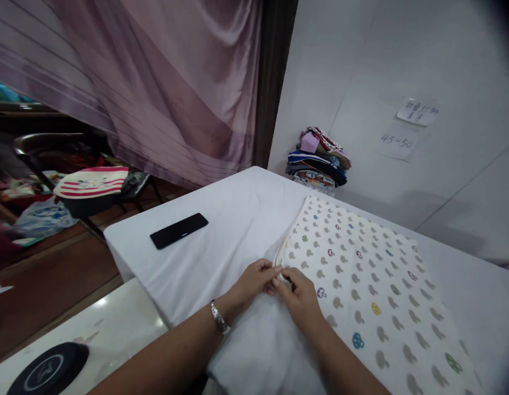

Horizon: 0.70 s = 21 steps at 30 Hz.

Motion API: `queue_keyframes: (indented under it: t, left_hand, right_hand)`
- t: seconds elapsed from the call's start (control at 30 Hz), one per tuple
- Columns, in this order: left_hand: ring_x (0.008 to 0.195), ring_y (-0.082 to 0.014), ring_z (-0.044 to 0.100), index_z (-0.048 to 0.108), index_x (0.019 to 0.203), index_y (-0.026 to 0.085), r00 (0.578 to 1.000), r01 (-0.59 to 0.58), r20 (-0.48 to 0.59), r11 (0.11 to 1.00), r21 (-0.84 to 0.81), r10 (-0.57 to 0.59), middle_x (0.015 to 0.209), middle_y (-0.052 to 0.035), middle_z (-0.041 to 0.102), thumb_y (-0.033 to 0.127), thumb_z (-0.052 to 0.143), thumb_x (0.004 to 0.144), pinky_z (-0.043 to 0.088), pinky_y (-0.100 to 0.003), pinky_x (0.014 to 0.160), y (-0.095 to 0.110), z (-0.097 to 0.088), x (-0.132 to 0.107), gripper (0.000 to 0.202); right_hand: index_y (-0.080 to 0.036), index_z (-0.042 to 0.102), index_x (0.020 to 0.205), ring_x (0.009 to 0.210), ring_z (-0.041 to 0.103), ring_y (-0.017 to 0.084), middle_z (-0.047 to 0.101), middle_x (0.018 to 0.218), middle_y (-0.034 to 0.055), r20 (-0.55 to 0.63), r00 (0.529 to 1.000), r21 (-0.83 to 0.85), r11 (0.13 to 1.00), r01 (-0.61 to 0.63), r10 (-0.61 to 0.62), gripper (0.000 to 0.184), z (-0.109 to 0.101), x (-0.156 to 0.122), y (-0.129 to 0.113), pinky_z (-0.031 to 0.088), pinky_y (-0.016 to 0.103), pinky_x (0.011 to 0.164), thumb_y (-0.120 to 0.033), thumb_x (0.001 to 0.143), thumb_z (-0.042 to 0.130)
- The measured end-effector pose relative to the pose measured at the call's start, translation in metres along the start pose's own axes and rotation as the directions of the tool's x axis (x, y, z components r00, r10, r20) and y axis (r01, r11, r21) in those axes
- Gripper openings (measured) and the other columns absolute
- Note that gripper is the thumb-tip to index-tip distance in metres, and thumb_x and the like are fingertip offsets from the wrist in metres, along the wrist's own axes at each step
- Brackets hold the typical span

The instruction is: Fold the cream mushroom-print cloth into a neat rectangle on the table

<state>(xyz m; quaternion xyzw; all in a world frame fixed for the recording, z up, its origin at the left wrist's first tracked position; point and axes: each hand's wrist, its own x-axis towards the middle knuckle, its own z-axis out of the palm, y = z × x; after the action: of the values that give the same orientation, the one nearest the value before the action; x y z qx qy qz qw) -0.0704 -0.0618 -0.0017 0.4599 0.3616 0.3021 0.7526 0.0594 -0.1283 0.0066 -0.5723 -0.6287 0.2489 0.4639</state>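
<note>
A white cloth printed with grey, blue, green, yellow and red mushroom shapes [353, 274] lies spread on the white-covered table [233, 214], its left edge showing several layers. At that edge my left hand [256, 280], below a silver bracelet [219, 317], is closed with its fingertips pinching the cloth. My right hand [298, 296] meets it there, thumb and fingers closed on the same edge. Both sets of fingertips touch, and the exact bit of cloth between them is partly hidden. Plain white fabric [266, 348] hangs below my hands, between my forearms.
A black phone [179, 230] lies on the table, left of my hands. Folded clothes [318, 159] are stacked at the back against the white wall. A round black object [49, 368] sits on a lower glossy surface. A chair [94, 189] stands at left, before a pink curtain [176, 82].
</note>
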Motion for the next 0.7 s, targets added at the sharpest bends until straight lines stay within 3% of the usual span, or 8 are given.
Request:
queue_keyframes:
  t: [0.17, 0.37, 0.5, 0.6, 0.7]
  left_hand:
    - [0.057, -0.01, 0.054, 0.055, 0.08, 0.015, 1.0, 0.016, 0.005, 1.0, 0.02, -0.016, 0.064, 0.0013, 0.058, 0.045, 0.067, 0.069, 0.043, -0.022, 0.052, 0.0042, 0.0013, -0.0024, 0.035]
    - [0.059, -0.0113, 0.057, 0.055, 0.079, 0.015, 0.999, 0.04, 0.023, 0.999, 0.006, -0.04, 0.065, 0.0, 0.06, 0.033, 0.068, 0.066, 0.042, -0.021, 0.051, 0.0045, -0.0003, -0.0015, 0.026]
    - [0.057, -0.0102, 0.055, 0.053, 0.072, 0.015, 1.0, 0.022, 0.013, 0.998, -0.055, -0.021, 0.061, 0.0006, 0.058, 0.026, 0.063, 0.066, 0.042, -0.02, 0.05, 0.0029, -0.0028, -0.0009, 0.016]
    - [0.054, -0.0089, 0.053, 0.052, 0.071, 0.015, 1.0, 0.014, 0.019, 0.997, -0.077, -0.013, 0.059, 0.0012, 0.058, 0.024, 0.063, 0.065, 0.041, -0.019, 0.05, 0.0027, -0.0028, -0.0017, 0.015]
    - [0.052, -0.0093, 0.053, 0.051, 0.073, 0.016, 1.0, 0.015, 0.029, 0.995, -0.103, -0.012, 0.059, 0.0012, 0.057, 0.032, 0.064, 0.068, 0.041, -0.02, 0.049, 0.0041, -0.0007, -0.0033, 0.021]
  right_hand:
    - [-0.018, 0.066, 0.082, 0.07, 0.057, 0.017, 0.063, 0.071, 0.0016, -0.02, 0.984, 0.235, 0.957, -0.17, 0.179, 0.023, 0.001, 0.0008, 0.0062, 0.045, 0.026, 0.066, -0.037, 0.082, 0.054]
    - [-0.017, 0.066, 0.086, 0.066, 0.055, 0.016, 0.063, 0.068, 0.0015, -0.047, 0.968, 0.296, 0.929, -0.223, 0.247, 0.028, -0.0012, 0.0013, 0.0035, 0.044, 0.027, 0.062, -0.041, 0.082, 0.053]
    - [-0.018, 0.063, 0.087, 0.065, 0.054, 0.015, 0.062, 0.072, 0.0018, -0.162, 0.976, 0.112, 0.985, -0.129, 0.146, 0.025, -0.0048, -0.0009, 0.0022, 0.042, 0.025, 0.06, -0.038, 0.084, 0.049]
    - [-0.019, 0.062, 0.084, 0.069, 0.053, 0.015, 0.061, 0.076, 0.002, -0.115, 0.993, -0.089, 0.996, -0.027, 0.017, 0.019, -0.0042, -0.0022, -0.0008, 0.041, 0.025, 0.063, -0.032, 0.085, 0.047]
    - [-0.021, 0.059, 0.084, 0.074, 0.054, 0.016, 0.06, 0.079, 0.0025, -0.046, 0.998, -0.175, 0.984, 0.033, -0.042, 0.017, -0.0007, -0.0022, -0.0034, 0.04, 0.026, 0.067, -0.027, 0.086, 0.044]
